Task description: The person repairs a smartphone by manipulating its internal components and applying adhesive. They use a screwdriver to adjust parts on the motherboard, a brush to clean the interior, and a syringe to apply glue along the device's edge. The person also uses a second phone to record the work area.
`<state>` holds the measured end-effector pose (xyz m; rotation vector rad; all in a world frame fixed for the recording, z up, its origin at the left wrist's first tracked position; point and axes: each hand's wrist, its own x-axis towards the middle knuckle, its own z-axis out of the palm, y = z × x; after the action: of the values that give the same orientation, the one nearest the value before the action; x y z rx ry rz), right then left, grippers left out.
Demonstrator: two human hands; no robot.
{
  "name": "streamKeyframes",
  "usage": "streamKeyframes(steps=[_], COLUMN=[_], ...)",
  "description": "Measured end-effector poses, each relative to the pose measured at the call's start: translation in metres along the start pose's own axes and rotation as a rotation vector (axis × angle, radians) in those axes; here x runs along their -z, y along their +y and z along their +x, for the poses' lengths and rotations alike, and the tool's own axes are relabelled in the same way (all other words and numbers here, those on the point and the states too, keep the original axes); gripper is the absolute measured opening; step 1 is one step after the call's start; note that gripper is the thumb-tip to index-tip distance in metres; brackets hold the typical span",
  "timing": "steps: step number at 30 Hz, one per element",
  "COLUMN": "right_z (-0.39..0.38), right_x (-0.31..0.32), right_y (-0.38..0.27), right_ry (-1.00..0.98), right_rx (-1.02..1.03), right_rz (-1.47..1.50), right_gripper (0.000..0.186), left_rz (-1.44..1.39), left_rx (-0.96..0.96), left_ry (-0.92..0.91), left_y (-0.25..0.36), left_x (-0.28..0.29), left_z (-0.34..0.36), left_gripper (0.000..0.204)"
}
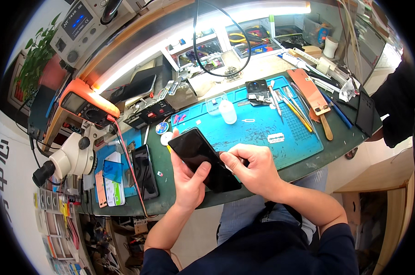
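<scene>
A black smartphone with a dark glossy screen lies tilted in my left hand, which grips its left side with the thumb across the glass. My right hand is closed in a pinch against the phone's right edge. Something small and dark shows between those fingers, too hidden to name. Beyond the phone, a blue work mat carries a razor blade, a small metal pin tool and a white translucent bottle.
An orange multimeter and a white microscope stand left, near another dark phone. Tweezers, pens and an orange phone back panel crowd the right side. A black cable loop hangs above; another person is at far right.
</scene>
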<state>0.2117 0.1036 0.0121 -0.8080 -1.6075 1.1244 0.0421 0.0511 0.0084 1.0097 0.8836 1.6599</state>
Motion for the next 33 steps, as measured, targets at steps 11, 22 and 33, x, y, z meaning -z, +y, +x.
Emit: streamKeyframes(steps=[11, 22, 33], right_z=[0.001, 0.013, 0.029], right_x=[0.001, 0.011, 0.018], right_y=[-0.004, -0.010, -0.048], right_ry=[0.020, -0.066, -0.258], right_rx=[0.073, 0.191, 0.416], right_rz=[-0.034, -0.238, -0.651], right_gripper=[0.020, 0.023, 0.020], left_rz=[-0.011, -0.007, 0.203], left_rx=[0.001, 0.057, -0.061], left_ry=[-0.012, -0.018, 0.071], left_y=[-0.001, -0.004, 0.032], left_x=[-0.001, 0.009, 0.002], left_z=[-0.001, 0.000, 0.018], left_gripper=[0.103, 0.088, 0.062])
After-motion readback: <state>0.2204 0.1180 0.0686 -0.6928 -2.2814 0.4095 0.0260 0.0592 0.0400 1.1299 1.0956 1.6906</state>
